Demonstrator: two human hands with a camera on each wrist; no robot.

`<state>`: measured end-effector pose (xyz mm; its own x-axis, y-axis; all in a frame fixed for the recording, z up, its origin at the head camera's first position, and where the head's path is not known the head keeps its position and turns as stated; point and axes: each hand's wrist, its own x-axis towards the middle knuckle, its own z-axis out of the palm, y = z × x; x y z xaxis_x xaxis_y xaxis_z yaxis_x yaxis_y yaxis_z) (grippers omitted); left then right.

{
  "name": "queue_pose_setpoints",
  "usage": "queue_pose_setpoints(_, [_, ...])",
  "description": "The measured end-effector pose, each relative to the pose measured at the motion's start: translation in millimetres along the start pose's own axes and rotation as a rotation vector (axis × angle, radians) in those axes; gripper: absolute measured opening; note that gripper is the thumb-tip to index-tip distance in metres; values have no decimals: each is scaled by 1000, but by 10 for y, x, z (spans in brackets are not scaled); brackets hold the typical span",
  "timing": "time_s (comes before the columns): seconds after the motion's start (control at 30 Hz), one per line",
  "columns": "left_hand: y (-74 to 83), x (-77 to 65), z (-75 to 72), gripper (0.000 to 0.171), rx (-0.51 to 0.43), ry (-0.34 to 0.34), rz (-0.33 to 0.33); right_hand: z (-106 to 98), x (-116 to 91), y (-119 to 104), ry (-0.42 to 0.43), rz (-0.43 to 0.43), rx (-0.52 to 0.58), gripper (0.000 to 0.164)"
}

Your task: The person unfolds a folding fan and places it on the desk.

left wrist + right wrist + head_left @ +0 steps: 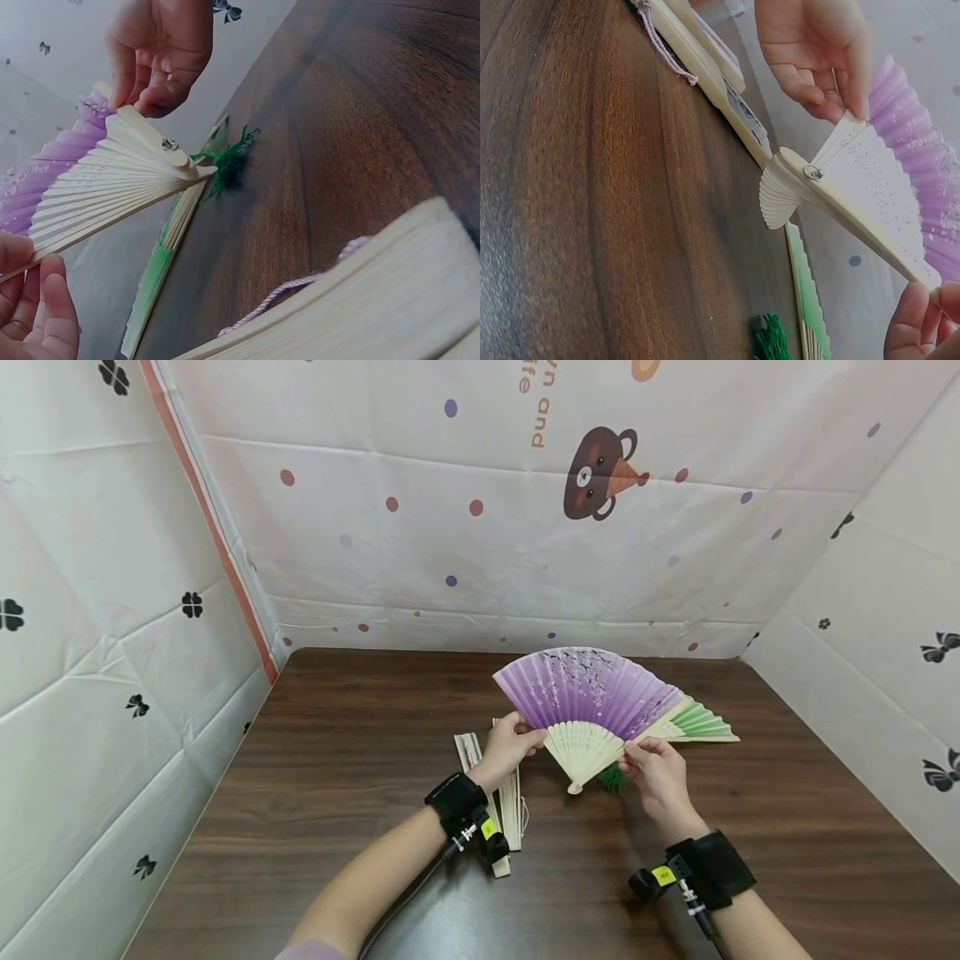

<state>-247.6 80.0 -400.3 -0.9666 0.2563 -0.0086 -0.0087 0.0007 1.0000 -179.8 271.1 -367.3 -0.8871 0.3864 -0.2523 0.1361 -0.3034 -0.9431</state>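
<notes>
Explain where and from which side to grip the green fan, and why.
The green fan is probably best pinched by the pale stick along its near edge, coming from the right: that end shows uncovered in the head view, while the purple fan hides the left part. The straight stick looks firmer than the pleats.

purple fan, green fan obstruct; left tabletop passable

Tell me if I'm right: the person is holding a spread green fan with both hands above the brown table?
Not quite: the spread fan held by the left hand and right hand above the brown table is purple, not green, as the head view shows.
</notes>
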Motion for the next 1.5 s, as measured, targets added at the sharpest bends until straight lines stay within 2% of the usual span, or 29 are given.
queue_pose_setpoints(0.2, [-14, 1, -20, 19, -42, 4, -31, -55, 9, -20, -4, 15, 32, 15])
queue_pose_setpoints(0.3, [-22, 4, -23, 21, -73, 12, -25, -84, 8, -37, 1, 23, 58, 16])
queue_pose_setpoints(0.47, [94, -102, -33, 22, -115, 31, -16, -106, -3, -67, 3, 40, 89, 14])
queue_pose_setpoints(0.57, [61, -87, -33, 22, -155, 48, -18, -117, -6, -85, 9, 65, 123, 14])
queue_pose_setpoints(0.7, [-70, 17, -28, 20, -225, 70, -36, -134, -4, -100, 25, 94, 168, 14])
queue_pose_setpoints(0.87, [-91, 31, -25, 17, -294, 90, -40, -150, -8, -108, 40, 115, 212, 15])
queue_pose_setpoints(1.07, [-95, 28, -32, 17, -367, 110, -59, -171, -15, -101, 68, 145, 325, 12])
queue_pose_setpoints(1.33, [-102, 27, -24, 18, -393, 131, -73, -171, 7, -46, 110, 162, 440, 17])
queue_pose_setpoints(1.5, [-90, 16, -8, 20, -410, 155, -76, -149, 16, -26, 134, 144, 472, 17])
